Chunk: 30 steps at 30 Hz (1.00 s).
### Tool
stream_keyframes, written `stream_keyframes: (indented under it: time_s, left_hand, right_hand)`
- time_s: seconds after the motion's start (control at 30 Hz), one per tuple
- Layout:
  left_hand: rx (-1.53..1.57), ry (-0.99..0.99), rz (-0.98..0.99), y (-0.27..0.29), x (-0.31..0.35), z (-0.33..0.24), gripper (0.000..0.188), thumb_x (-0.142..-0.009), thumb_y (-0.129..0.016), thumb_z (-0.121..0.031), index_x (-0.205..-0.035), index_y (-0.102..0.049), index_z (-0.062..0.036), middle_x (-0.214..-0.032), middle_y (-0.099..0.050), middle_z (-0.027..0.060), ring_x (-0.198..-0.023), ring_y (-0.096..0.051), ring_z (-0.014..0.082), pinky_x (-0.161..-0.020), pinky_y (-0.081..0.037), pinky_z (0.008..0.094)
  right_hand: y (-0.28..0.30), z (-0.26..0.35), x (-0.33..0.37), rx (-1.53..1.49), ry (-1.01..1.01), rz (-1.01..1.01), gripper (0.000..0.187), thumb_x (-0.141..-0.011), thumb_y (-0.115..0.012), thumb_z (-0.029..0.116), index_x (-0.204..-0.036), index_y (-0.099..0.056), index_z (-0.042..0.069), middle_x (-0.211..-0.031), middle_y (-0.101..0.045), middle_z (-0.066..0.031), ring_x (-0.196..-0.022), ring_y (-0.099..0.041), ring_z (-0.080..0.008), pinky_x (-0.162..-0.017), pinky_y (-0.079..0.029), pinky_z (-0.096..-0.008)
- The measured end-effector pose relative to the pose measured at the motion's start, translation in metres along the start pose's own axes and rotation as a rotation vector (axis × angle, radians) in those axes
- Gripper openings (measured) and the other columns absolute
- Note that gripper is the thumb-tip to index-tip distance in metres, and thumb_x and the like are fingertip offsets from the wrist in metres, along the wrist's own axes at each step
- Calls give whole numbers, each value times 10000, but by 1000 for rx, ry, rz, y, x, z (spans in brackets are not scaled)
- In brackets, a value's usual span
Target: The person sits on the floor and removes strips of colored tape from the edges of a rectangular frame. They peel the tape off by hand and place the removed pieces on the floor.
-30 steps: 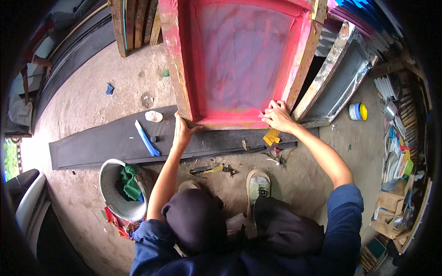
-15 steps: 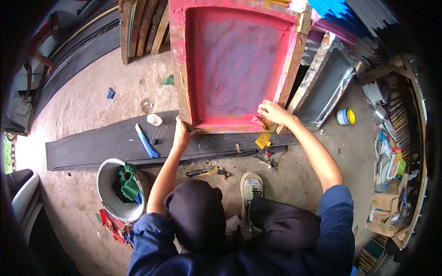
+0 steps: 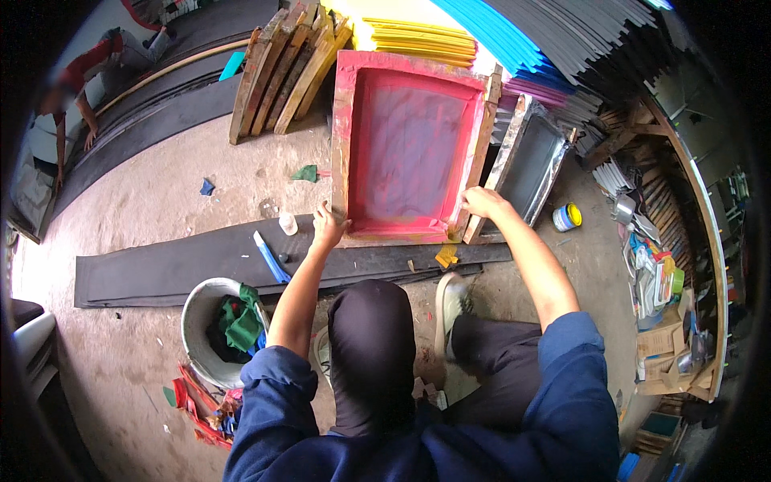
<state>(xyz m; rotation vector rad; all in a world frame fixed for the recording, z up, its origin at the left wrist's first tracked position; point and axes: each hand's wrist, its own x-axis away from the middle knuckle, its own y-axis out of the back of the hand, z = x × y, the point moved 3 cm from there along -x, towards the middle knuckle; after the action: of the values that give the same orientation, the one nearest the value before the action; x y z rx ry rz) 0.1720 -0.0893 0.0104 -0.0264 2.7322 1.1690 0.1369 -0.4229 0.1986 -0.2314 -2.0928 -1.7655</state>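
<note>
A wooden screen-printing frame point(image 3: 341, 153) stands upright before me, with grey-violet mesh inside a pink-red stained border. My left hand point(image 3: 328, 226) grips its lower left corner, fingers closed against the side. On the opposite side, my right hand point(image 3: 482, 202) closes round the lower part of the right wooden edge; some fingertips are hidden there. A second frame with dark grey mesh point(image 3: 526, 165) leans just right of my right hand. Loose pink material shows at the inner lower right corner of the pink frame.
Dark sheets point(image 3: 185, 269) lie across the floor, bearing a blue-handled cutter point(image 3: 271, 259) and a white cup point(image 3: 287, 223). A bucket point(image 3: 193, 321) holds green cloth. A yellow-and-blue can point(image 3: 567, 217) stands right. Stacked wooden frames point(image 3: 277, 76) lean behind; another person point(image 3: 80, 68) bends at far left.
My right hand has moved from the inner lower right corner to the frame's outer right edge. The view has shifted, showing more of the frame's top and the yellow sheets behind.
</note>
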Motion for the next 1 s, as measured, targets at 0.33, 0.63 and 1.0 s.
stream_keyframes:
  time_s: [0.33, 0.63, 1.0]
  left_hand:
    - [345, 35, -101, 23, -24, -25, 685, -851, -494, -452, -1210, -321, 105, -1133, -427, 319, -1047, -433, 419, -914, -350, 417]
    - [477, 84, -419, 7, -32, -30, 407, -903, -426, -312, -1064, -493, 56, -822, -575, 278, -793, -557, 420, -677, -425, 421]
    - [256, 276, -504, -6, -29, -26, 445, -898, -427, -322, -1075, -535, 72, -980, -576, 266, -882, -558, 405, -761, -445, 403]
  right_hand:
    - [-80, 24, -47, 172, -162, 28, 564, -696, -564, 623, -899, -677, 109, -912, -659, -92, -885, -629, -228, -733, -493, -368]
    - [-148, 22, -80, 84, -89, 113, 301, -831, -508, 318, -848, -678, 70, -862, -653, -140, -846, -633, -273, -721, -490, -391]
    - [-156, 67, -48, -629, -535, -205, 360, -848, -479, 296, -827, -628, -31, -819, -606, -257, -833, -591, -404, -730, -463, -467]
